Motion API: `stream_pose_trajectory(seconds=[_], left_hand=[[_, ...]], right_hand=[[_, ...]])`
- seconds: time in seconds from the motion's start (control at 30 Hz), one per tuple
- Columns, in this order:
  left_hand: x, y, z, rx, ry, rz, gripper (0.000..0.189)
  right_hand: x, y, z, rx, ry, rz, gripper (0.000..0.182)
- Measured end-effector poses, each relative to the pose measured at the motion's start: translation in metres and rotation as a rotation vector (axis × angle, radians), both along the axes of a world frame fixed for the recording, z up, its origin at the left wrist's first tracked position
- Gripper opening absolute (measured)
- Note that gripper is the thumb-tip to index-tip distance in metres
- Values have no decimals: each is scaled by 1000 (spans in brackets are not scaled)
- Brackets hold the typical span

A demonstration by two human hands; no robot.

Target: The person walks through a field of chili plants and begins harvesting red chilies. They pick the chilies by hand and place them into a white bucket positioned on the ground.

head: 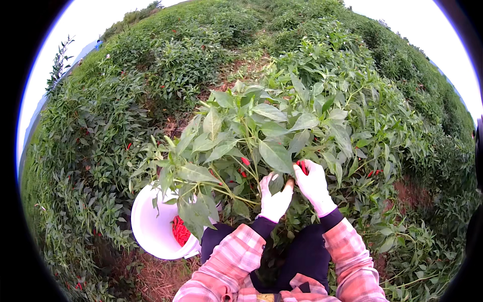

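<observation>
A leafy chili pepper plant (273,153) stands right before me, with ripe red chilies (245,161) hanging among its stems. My right hand (316,188), in a white glove, has red chilies (303,167) between thumb and fingers at the plant's right side. Close beside it, my left hand (276,202) reaches into the foliage in a similar glove with bare fingertips. Leaves cover part of its fingers, so whether it grips anything is unclear. A white bucket (145,224) is to my left, tilted, with picked red chilies (180,231) inside and leaves overhanging its rim.
Dense rows of chili plants (94,124) run along both sides. Between them is a strip of soil and dry straw (245,70). More straw-covered ground (162,275) lies below the bucket. Red chilies (373,173) hang low on the right. Far left, a blue shape (98,45) is too small to identify.
</observation>
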State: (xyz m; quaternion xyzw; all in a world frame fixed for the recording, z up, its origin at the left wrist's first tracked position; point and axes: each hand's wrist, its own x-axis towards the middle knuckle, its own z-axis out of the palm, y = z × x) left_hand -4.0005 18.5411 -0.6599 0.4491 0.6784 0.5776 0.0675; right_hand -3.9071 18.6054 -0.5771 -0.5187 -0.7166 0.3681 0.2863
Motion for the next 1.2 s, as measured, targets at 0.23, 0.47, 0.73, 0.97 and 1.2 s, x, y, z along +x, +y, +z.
stream_pose_trajectory(seconds=[0.23,0.47,0.73,0.97,1.2], left_hand=[[-4,-5,31,-25,-311,-177,13],[-20,-5,15,-1,-459,-205,32],[-13,-58,38,-201,-333,-172,59],[-44,-56,51,182,-200,226,51],[-92,-34,4,302,-920,-96,29]], right_hand=[[-3,-19,-7,118,106,-54,30],[-22,-47,1,269,479,-100,17],[-1,-34,-2,154,590,-153,28],[-9,-44,21,-233,1005,-43,27],[-74,-76,26,-421,591,275,24]])
